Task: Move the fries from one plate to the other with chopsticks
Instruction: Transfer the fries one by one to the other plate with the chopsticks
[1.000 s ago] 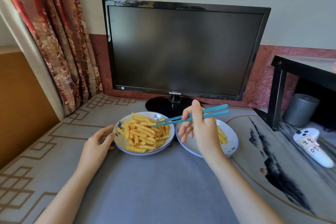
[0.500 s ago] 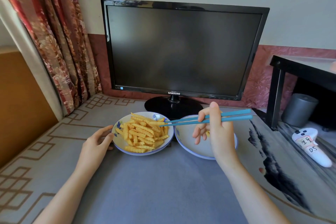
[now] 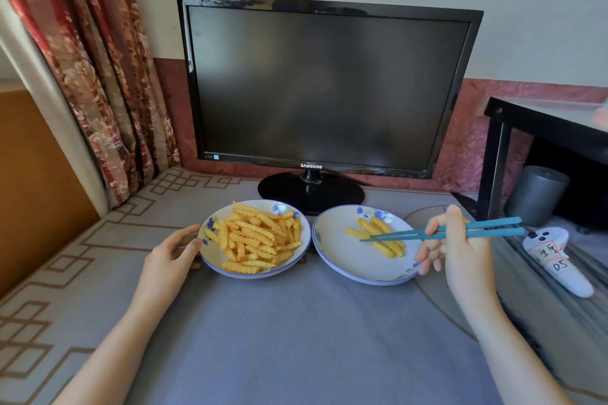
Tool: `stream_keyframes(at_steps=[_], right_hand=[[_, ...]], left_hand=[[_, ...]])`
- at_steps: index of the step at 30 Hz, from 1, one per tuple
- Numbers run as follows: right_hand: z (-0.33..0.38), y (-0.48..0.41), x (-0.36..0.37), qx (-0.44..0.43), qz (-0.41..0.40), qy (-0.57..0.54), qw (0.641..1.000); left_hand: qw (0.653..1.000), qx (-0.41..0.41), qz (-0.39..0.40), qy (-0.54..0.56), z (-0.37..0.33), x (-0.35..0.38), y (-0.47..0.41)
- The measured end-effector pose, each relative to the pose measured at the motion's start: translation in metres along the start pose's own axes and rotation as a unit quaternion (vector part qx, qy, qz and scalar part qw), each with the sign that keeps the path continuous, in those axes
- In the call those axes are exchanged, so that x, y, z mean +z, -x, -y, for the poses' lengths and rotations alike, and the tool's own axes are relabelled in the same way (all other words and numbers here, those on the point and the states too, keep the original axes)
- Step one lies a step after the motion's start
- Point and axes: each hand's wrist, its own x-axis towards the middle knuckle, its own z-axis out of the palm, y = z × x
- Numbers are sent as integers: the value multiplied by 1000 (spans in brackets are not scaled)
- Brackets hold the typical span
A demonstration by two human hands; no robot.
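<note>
Grey table: left plate, right plate, monitor stand.

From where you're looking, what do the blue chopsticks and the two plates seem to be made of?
The chopsticks look like plastic: even teal colour, smooth matte surface, no wood grain. The left plate and right plate look like glazed ceramic, though melamine is possible: glossy off-white with blue flower prints and a thin blue rim.
</note>
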Motion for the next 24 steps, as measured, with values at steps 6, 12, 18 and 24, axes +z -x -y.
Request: stream_keyframes(at_steps=[6,12,18,24], right_hand=[[21,3,13,-31,22,-32,999],[42,18,53,-10,117,-54,992],[37,20,79,4,163,-65,984],[31,20,85,22,163,-59,985]], left_hand=[[1000,0,-2,-4,-1,0,1],[1000,1,-2,0,-3,0,2],[1000,0,-4,0,-4,1,3],[1000,-5,-5,0,-3,0,2]])
